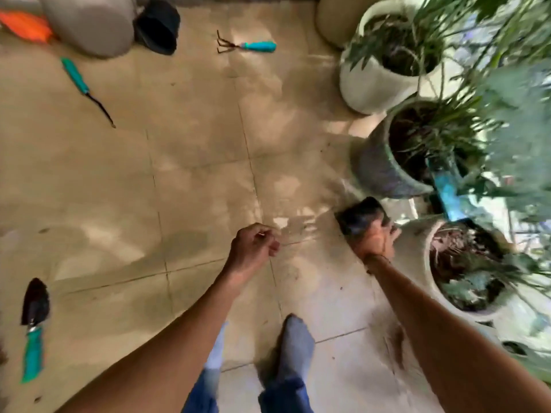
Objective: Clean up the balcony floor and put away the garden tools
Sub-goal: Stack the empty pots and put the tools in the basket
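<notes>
We are holding a small black pot (359, 214) in our right hand (376, 237); our left hand (253, 245) is loosely curled, empty. Far ahead of it the rake (247, 45), weeder (85, 86) and trowel (34, 326) are still lying on the floor (193, 174).
</notes>
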